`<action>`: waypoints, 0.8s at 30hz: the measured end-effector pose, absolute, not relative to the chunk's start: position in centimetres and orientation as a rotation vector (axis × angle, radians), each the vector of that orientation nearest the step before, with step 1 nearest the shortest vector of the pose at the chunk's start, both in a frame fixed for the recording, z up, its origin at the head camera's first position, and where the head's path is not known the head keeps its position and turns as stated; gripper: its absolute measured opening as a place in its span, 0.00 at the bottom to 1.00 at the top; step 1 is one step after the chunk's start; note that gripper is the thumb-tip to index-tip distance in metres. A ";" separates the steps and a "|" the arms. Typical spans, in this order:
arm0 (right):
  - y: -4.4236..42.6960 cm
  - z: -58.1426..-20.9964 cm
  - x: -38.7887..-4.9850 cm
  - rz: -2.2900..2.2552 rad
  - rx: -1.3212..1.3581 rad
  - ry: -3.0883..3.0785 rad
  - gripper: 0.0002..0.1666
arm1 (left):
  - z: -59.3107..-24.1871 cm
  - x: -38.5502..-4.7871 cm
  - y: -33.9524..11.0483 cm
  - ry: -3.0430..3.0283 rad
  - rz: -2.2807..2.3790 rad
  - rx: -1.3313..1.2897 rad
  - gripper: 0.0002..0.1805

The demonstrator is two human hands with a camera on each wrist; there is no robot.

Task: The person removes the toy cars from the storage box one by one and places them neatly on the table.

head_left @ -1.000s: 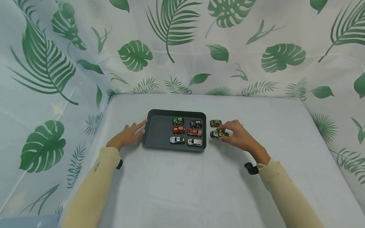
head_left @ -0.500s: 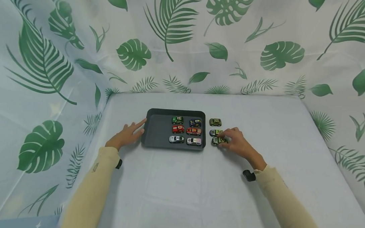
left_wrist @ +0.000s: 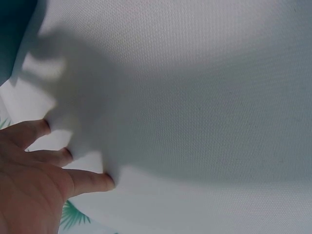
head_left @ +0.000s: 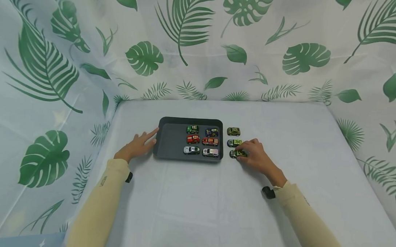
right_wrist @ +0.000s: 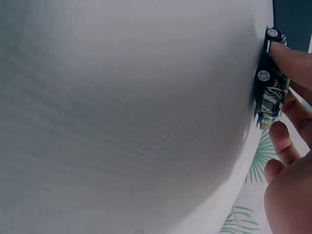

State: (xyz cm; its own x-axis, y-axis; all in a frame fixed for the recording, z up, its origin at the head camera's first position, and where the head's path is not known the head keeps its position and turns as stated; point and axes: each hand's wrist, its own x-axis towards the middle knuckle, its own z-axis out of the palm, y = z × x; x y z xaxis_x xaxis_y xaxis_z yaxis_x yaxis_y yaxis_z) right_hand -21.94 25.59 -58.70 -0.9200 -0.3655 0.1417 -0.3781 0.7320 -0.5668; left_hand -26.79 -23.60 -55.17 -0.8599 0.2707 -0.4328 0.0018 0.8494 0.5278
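Note:
In the head view, my right hand (head_left: 259, 160) pinches a dark green camouflage-patterned toy car (head_left: 233, 154) to the right of the tray. The right wrist view shows the thumb against the side of this toy car (right_wrist: 267, 66), wheels visible. Just behind it stand a lime-and-blue toy car (head_left: 231, 143), close to my fingers, and an olive camouflage toy car (head_left: 233, 131). My left hand (head_left: 135, 146) has its fingers spread, the fingertips at the left edge of the dark grey tray (head_left: 170, 155). Nothing is held in the left hand.
Inside the tray's right half, several toy cars stand in two columns: green (head_left: 192, 129), dark blue (head_left: 212, 132), red (head_left: 193, 139), orange-red (head_left: 210, 141), silver (head_left: 191, 150) and pinkish-white (head_left: 210, 152). A white cloth (head_left: 188, 199) covers the table; leaf-print curtains (head_left: 235, 77) surround it.
My right hand has brought the dark camouflage car toward me, and the lime-and-blue car now shows behind it. My left hand keeps its place by the tray.

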 end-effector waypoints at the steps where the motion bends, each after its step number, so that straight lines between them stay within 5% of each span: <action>1: 25.6 -58.8 -21.9 0.942 0.628 -2.901 0.16 | -55.2 -26.8 -23.6 2.520 0.722 0.203 0.37; 24: 25.2 -58.4 -21.7 0.847 0.687 -2.890 0.21 | -55.2 -27.0 -23.7 2.517 0.716 0.197 0.37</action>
